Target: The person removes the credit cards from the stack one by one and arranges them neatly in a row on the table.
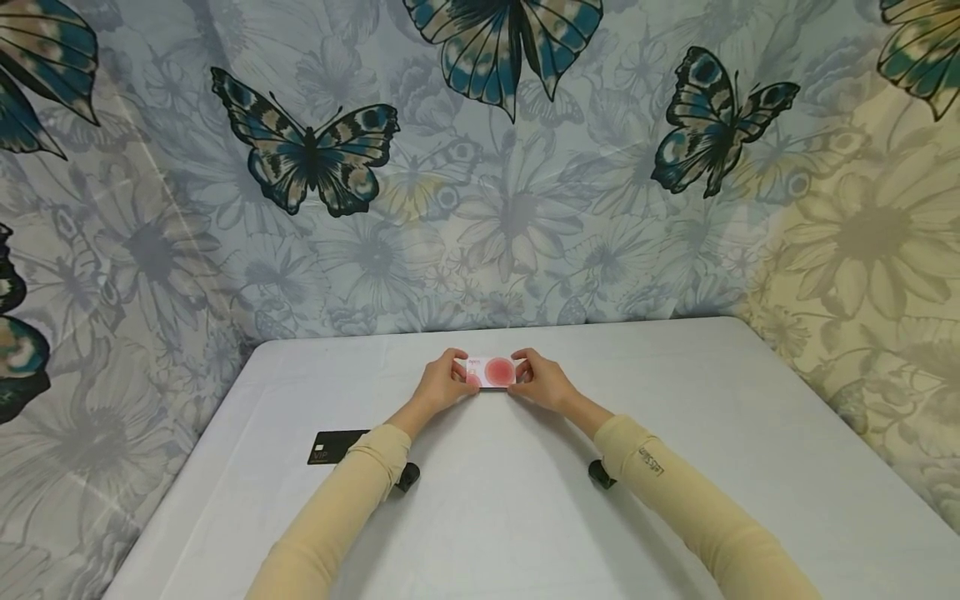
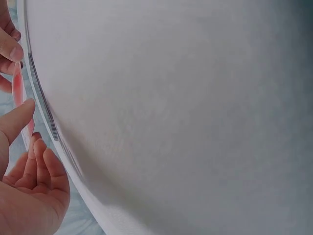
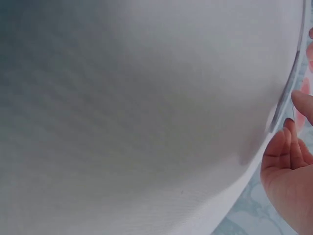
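Observation:
A small white card with pink-red circles [image 1: 495,372] is held between the two hands near the far side of the table. My left hand [image 1: 440,382] pinches its left end between thumb and fingers. At the opposite end, my right hand [image 1: 547,383] pinches it the same way. Both wrist views show the card [image 2: 18,88] edge-on, partly hidden by the fingers. Just by it on the tabletop lies a thin dark strip [image 2: 43,100], too narrow to identify. A black card marked VIP [image 1: 328,447] lies flat left of the left forearm, which covers its right part.
The table has a white cover [image 1: 495,517] and rounded far corners. Behind and beside it hangs a cloth printed with butterflies and flowers [image 1: 517,208]. A black wrist device [image 1: 407,477] shows under the left sleeve, another [image 1: 600,473] under the right.

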### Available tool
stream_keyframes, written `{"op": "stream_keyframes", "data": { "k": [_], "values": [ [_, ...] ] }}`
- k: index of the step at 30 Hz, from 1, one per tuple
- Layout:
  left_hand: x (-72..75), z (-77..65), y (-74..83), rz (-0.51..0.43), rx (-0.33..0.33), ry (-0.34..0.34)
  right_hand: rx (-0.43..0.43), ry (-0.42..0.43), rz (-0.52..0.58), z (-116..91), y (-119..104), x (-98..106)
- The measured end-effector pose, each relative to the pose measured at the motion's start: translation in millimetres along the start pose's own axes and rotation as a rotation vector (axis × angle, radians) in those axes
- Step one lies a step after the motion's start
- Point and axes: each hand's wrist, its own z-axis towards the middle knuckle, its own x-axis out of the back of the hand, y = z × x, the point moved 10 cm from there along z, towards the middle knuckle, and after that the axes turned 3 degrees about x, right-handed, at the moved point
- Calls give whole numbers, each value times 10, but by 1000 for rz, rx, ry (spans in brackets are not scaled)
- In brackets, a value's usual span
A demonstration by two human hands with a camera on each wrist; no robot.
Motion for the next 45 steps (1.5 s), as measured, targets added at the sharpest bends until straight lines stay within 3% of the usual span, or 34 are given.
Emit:
{"op": "stream_keyframes", "data": {
  "k": [13, 23, 32, 45],
  "values": [
    [18, -83, 58, 20, -40, 7, 15, 17, 31, -65, -37, 8],
    [69, -178, 122, 60, -71, 2, 85, 32, 31, -127, -95, 27],
    [107, -312, 92, 48, -63, -11, 121, 24, 46, -235, -207, 11],
    [167, -599, 68, 77, -108, -45, 112, -40, 109, -426, -359, -140]
  ]
}}
